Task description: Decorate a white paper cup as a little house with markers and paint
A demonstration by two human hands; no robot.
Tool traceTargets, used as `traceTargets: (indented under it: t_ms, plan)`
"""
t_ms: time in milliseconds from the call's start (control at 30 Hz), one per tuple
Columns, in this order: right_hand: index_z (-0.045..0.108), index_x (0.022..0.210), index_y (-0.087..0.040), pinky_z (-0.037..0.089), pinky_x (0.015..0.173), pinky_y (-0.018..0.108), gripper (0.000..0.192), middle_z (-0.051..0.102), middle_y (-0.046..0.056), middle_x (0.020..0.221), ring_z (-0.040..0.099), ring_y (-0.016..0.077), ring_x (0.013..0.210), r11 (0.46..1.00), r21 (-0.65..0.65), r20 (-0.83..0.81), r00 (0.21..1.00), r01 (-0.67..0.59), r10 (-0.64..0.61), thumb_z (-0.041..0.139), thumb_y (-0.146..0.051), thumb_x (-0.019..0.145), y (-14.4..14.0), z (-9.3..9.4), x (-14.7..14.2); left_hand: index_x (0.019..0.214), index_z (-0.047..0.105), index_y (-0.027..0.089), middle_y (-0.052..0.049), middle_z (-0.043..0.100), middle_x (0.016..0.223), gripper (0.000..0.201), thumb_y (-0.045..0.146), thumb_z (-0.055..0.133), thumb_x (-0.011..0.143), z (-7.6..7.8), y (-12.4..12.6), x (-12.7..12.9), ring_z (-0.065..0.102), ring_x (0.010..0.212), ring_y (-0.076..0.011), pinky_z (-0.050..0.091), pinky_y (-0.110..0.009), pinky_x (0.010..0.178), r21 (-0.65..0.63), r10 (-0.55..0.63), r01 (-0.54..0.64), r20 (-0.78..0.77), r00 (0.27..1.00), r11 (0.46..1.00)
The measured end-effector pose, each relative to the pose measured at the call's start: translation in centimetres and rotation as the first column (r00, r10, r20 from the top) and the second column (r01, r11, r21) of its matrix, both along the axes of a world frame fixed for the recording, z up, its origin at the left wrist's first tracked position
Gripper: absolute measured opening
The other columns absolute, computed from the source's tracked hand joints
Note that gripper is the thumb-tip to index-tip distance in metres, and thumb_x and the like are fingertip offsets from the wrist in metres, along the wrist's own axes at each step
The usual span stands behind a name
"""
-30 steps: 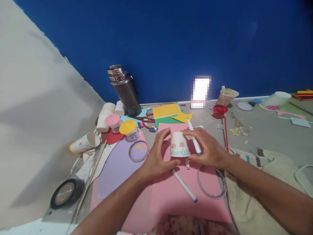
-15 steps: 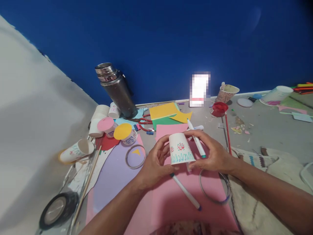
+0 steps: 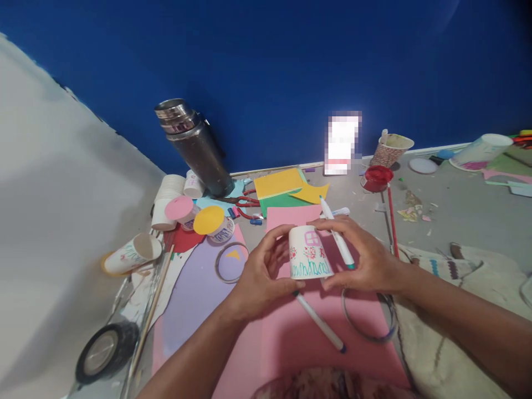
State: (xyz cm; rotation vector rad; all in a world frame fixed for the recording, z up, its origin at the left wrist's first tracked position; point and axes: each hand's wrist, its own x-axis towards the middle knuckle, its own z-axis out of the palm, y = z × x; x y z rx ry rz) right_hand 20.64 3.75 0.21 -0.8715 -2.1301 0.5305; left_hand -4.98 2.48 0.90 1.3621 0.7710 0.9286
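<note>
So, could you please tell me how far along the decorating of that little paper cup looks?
Done: the upturned paper cup already carries teal grass along its rim, red flowers above that and a pink window. In hand: the left hand and the right hand hold the cup between them above the pink paper, the right also gripping a marker. Left: the white band near its base is bare; its far side is hidden.

Both forearms bare, no sleeves, no rings or watch visible; patterned reddish fabric at bottom edge, blurred.
</note>
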Motion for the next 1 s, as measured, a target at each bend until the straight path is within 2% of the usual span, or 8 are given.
traceTargets:
  t_ms: [67,167,267,367,533,667,867,1000]
  plan:
    - [0.05,0.147,-0.028,0.06,0.102,0.048,0.089,0.068,0.015,0.137,0.069,0.035,0.124,1.0,-0.029,-0.025,1.0,0.011,-0.011,0.092,-0.057,0.074,0.03,0.03,0.13,0.144,0.051,0.033,-0.011,0.06,0.15,0.084,0.038,0.096,0.072,-0.25,0.05,0.2,0.056,0.144,-0.0343,0.054,-0.049,0.114,-0.066,-0.023,0.028,0.088,0.996,0.997]
    - [0.051,0.146,-0.028,0.06,0.101,0.047,0.087,0.068,0.013,0.135,0.07,0.0342,0.12,0.998,-0.052,-0.021,0.999,0.033,-0.034,0.093,-0.051,0.074,0.1,0.15,0.21,0.145,0.05,0.032,-0.013,0.057,0.153,0.082,0.04,0.093,0.075,-0.24,-0.04,0.36,0.053,0.148,-0.0351,0.049,-0.053,0.119,-0.054,0.001,0.001,0.044,0.999,0.999]
    - [0.05,0.145,-0.03,0.06,0.098,0.05,0.082,0.069,0.013,0.135,0.069,0.0352,0.118,0.999,0.0,0.009,0.999,0.048,-0.048,0.092,-0.04,0.076,0.18,0.27,0.07,0.151,0.046,0.033,-0.013,0.047,0.163,0.086,0.038,0.091,0.078,-0.03,-0.16,0.12,0.043,0.155,-0.0354,0.044,-0.054,0.124,0.036,0.028,-0.027,-0.049,0.998,0.999]
    - [0.05,0.145,-0.029,0.058,0.098,0.054,0.078,0.071,0.013,0.135,0.067,0.037,0.117,0.998,0.053,0.083,0.996,0.039,-0.043,0.086,-0.029,0.076,0.17,0.18,-0.26,0.155,0.043,0.038,-0.009,0.035,0.169,0.089,0.035,0.089,0.08,0.02,-0.17,-0.32,0.036,0.158,-0.0339,0.044,-0.052,0.124,0.156,0.062,-0.036,-0.164,0.984,0.987]
    - [0.051,0.147,-0.03,0.055,0.104,0.058,0.081,0.071,0.012,0.136,0.065,0.0383,0.121,0.997,0.071,0.139,0.989,0.036,-0.045,0.085,-0.026,0.074,-0.01,-0.11,-0.52,0.151,0.051,0.035,-0.011,0.046,0.155,0.083,0.035,0.09,0.078,0.16,-0.09,-0.46,0.042,0.152,-0.0342,0.046,-0.052,0.122,0.305,0.126,-0.015,-0.348,0.929,0.952]
    - [0.049,0.151,-0.03,0.057,0.102,0.053,0.091,0.071,0.013,0.136,0.067,0.0368,0.119,0.999,0.043,0.061,0.998,0.004,-0.007,0.093,-0.045,0.073,0.02,0.3,-0.12,0.145,0.055,0.033,-0.011,0.051,0.15,0.076,0.028,0.088,0.077,0.42,-0.05,-0.22,0.05,0.145,-0.0338,0.052,-0.051,0.117,0.271,0.138,-0.04,-0.356,0.924,0.962]
    - [0.049,0.151,-0.031,0.058,0.102,0.05,0.092,0.067,0.015,0.139,0.068,0.036,0.123,0.999,-0.041,0.013,1.0,0.004,-0.003,0.093,-0.054,0.074,0.18,0.54,0.31,0.142,0.056,0.029,-0.011,0.052,0.15,0.076,0.023,0.089,0.074,0.18,-0.07,0.07,0.057,0.14,-0.0327,0.054,-0.047,0.115,0.085,0.076,-0.067,-0.112,0.991,0.994]
    - [0.05,0.149,-0.029,0.058,0.101,0.049,0.088,0.067,0.014,0.137,0.068,0.0349,0.121,1.0,-0.026,0.008,1.0,0.017,-0.017,0.092,-0.054,0.076,0.25,0.24,0.23,0.147,0.051,0.031,-0.01,0.051,0.154,0.078,0.021,0.084,0.078,0.21,-0.15,-0.11,0.053,0.146,-0.0328,0.051,-0.048,0.119,0.107,0.065,-0.047,-0.173,0.983,0.993]
